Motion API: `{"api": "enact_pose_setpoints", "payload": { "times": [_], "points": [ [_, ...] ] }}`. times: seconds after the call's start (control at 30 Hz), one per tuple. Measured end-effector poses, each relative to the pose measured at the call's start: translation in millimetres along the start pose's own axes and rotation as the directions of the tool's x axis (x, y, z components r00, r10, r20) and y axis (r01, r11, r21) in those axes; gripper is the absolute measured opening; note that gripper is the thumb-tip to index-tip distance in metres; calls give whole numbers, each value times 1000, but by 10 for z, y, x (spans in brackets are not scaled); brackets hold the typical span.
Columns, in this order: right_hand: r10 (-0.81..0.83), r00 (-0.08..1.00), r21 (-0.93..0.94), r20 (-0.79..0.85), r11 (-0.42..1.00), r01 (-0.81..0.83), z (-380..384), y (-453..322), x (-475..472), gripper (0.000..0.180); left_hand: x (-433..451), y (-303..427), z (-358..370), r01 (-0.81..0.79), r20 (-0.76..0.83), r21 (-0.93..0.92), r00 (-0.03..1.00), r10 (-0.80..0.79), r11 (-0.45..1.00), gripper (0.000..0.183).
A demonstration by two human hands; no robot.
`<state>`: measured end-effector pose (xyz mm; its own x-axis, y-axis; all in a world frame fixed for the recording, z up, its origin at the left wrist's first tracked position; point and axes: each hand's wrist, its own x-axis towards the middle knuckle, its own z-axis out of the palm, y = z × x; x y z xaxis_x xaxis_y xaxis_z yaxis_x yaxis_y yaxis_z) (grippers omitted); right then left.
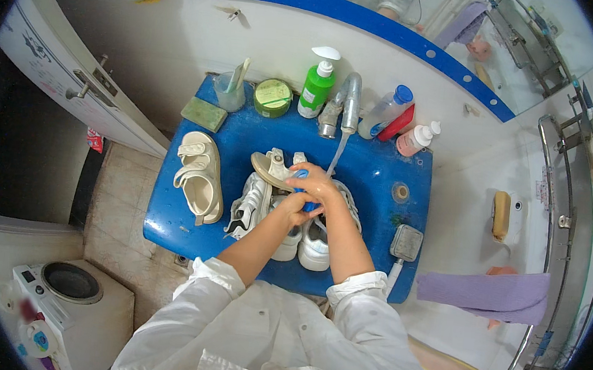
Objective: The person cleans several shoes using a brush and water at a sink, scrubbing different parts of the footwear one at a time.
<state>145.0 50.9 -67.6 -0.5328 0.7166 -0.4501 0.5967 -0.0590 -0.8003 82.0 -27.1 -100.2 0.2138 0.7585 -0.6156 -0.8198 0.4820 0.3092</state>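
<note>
Both of my hands meet under the running metal faucet (pixel 352 105) at a blue basin counter. A small blue object (pixel 311 206), its kind mostly hidden by fingers, is in my left hand (pixel 297 207). Just above, my right hand (pixel 319 183) curls wet fingers over the same blue object. Water (pixel 338 154) falls beside my right hand. Behind my hands a cream sandal (pixel 270 168) lies partly covered. Below and around them are white sneakers, one (pixel 248 207) tilted at the left and one (pixel 315 247) between my forearms. Another cream sandal (pixel 200 179) rests farther left.
Along the back of the blue counter (pixel 166 226) stand a cup (pixel 229 92), a round green tin (pixel 272 98), a green pump bottle (pixel 316 89) and a clear bottle (pixel 384 113). A green soap bar (pixel 204 114) lies left. A white-handled brush (pixel 406 243) lies right.
</note>
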Motion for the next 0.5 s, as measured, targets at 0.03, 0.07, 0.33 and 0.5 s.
{"api": "enact_pose_setpoints", "payload": {
  "times": [0.03,0.07,0.33,0.5],
  "points": [
    [-13,1000,9,14,1000,13,32,-15,-10,52,30,8,-111,56,30,28,998,-57,998,32],
    [-27,999,20,27,999,26,53,-26,-40,51,123,14,-273,113,59,58,991,-117,992,28],
    [125,987,128,-98,985,-112,-52,98,-275,23,22,-52,73,47,19,535,998,-68,844,14],
    [40,957,-54,-287,997,-58,1,290,-262,19,76,-227,117,10,-82,673,995,62,740,21]
  ]
}}
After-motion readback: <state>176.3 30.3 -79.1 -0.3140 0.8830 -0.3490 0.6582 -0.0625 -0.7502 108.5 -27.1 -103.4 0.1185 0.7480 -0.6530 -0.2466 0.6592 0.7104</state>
